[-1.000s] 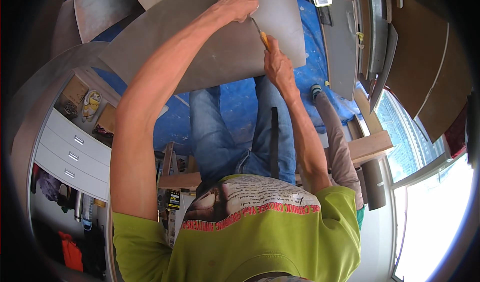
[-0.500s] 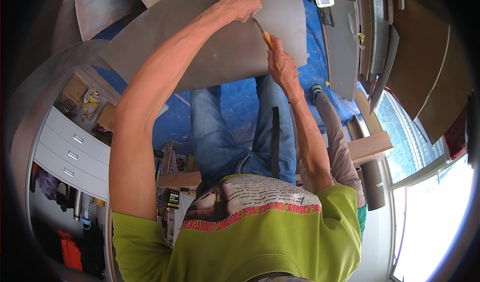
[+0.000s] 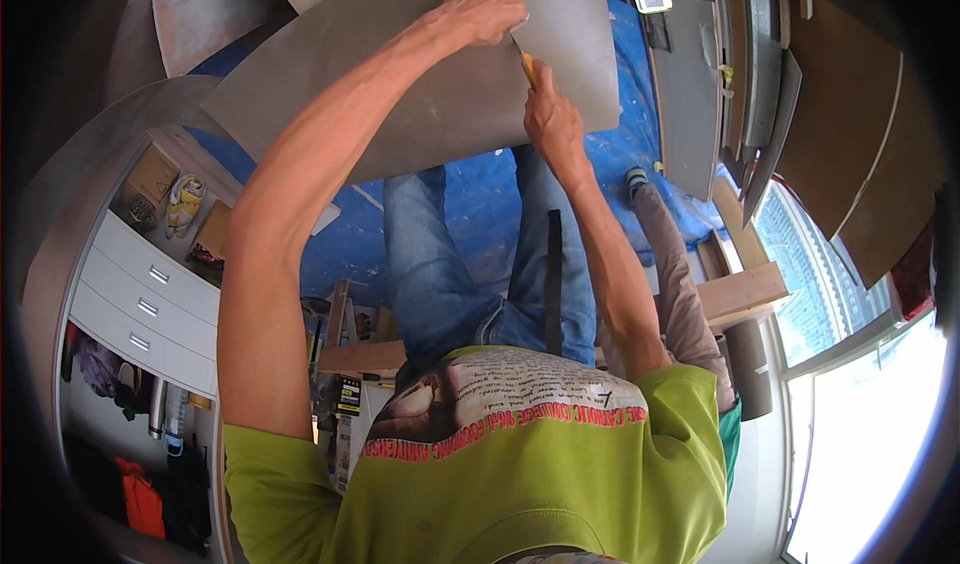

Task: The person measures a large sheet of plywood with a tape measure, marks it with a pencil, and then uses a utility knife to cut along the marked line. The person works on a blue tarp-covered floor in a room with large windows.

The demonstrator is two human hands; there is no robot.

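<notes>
A large grey-brown sheet point(image 3: 420, 109) with a curved outline lies across the top of the view, above my thighs. My left hand point(image 3: 482, 10) rests on it with curled fingers, and what they may grip is hidden under the hand. In my right hand point(image 3: 556, 124) is a yellow-handled knife point(image 3: 529, 66), its slim metal blade angled up and left. The blade's tip ends close beside my left hand, over the sheet.
Blue sheeting point(image 3: 460, 214) covers the floor. More boards point(image 3: 850, 94) lean at the right, near a bright window point(image 3: 860, 414). A white drawer unit point(image 3: 145, 284) stands left. Another person's leg point(image 3: 670, 254) shows at right, by a wooden beam point(image 3: 740, 296).
My right hand and the knife have shifted a little up and to the left. My left hand stays in nearly the same place on the sheet.
</notes>
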